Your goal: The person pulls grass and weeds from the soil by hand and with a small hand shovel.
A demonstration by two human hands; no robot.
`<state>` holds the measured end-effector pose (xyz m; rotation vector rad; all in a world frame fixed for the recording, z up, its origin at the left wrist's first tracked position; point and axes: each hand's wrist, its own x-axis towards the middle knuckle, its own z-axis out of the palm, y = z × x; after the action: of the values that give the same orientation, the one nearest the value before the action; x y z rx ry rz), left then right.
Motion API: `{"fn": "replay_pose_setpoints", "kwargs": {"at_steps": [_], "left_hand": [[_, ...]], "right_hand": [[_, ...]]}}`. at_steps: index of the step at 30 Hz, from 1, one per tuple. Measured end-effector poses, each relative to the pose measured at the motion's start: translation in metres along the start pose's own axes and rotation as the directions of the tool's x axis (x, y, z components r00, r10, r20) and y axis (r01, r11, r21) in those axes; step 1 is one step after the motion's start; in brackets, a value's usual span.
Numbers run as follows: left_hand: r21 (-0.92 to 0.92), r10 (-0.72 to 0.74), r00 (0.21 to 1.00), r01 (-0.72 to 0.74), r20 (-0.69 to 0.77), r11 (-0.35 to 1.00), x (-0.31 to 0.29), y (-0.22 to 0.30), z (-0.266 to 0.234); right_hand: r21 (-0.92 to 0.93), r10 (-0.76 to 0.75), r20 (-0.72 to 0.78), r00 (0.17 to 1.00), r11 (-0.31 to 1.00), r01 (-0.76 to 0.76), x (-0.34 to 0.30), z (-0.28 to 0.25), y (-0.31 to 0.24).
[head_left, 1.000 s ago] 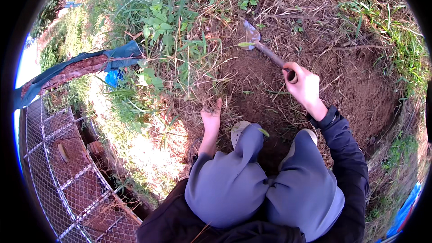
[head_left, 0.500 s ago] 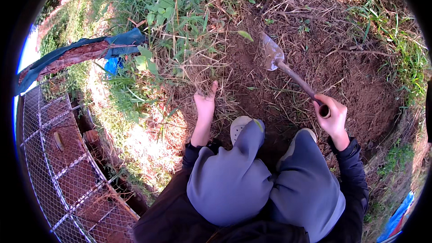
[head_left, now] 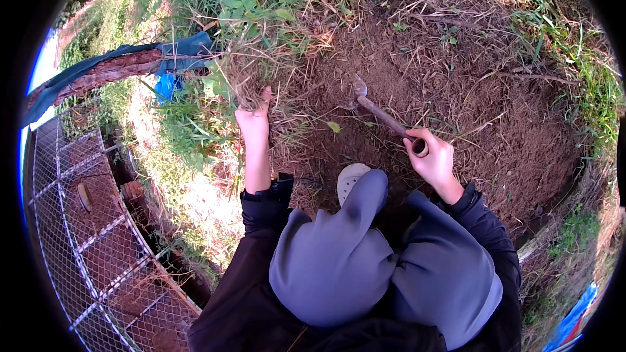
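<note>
Hand trowel (head_left: 386, 117) in your right hand (head_left: 433, 160), left hand (head_left: 253, 120) at a dry grass clump (head_left: 242, 78)

Your right fingers are closed around the rear of the trowel's handle, its hollow round end facing up by your thumb. The handle slants up and left to the blade, which shows nearly edge-on over the bare soil (head_left: 398, 58). You cannot tell from this view whether the blade touches the ground.

Your left arm reaches forward, thumb raised against the clump's near edge. The other fingers are hidden in the stalks; cannot tell how far they are closed or whether they grip any. Green weeds (head_left: 241, 0) crowd beyond the clump.

A small yellow-green leaf (head_left: 334, 127) shows between your hands. Your gray trousers (head_left: 332, 267) are bent at the knee, and one pale clog (head_left: 352, 178) pokes out past the left knee.

Off left: a log (head_left: 117, 73) partly wrapped in blue-green cloth, blue plastic (head_left: 167, 86) just beside its near end, and a wire mesh panel (head_left: 101, 233) lower down.
</note>
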<state>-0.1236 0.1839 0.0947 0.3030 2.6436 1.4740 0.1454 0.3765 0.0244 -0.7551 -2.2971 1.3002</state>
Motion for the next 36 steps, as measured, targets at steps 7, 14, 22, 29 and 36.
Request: {"fn": "replay_pose_setpoints", "kwargs": {"at_steps": [7, 14, 22, 29, 36], "left_hand": [[0.241, 0.042, 0.994, -0.065, 0.100, 0.968, 0.019, -0.005, -0.057], [0.272, 0.077, 0.987, -0.114, 0.142, 0.955, 0.035, -0.005, -0.056], [0.094, -0.010, 1.000, 0.010, 0.002, 0.996, 0.033, -0.007, -0.078], [-0.181, -0.168, 0.985, 0.170, 0.024, 0.969, 0.038, 0.034, -0.057], [-0.056, -0.040, 0.999, 0.040, 0.015, 0.998, 0.071, 0.002, -0.057]], "right_hand": [[-0.240, -0.226, 0.248, 0.942, 0.928, 0.285, -0.026, -0.080, 0.006], [-0.111, -0.209, 0.018, 0.978, 0.972, 0.209, 0.010, 0.057, -0.011], [-0.107, -0.188, 0.169, 0.967, 0.972, 0.208, 0.033, -0.002, -0.007], [-0.173, -0.142, 0.131, 0.981, 0.971, 0.164, 0.004, -0.060, 0.008], [-0.256, -0.108, -0.081, 0.991, 0.963, 0.084, 0.110, 0.028, -0.015]]}}
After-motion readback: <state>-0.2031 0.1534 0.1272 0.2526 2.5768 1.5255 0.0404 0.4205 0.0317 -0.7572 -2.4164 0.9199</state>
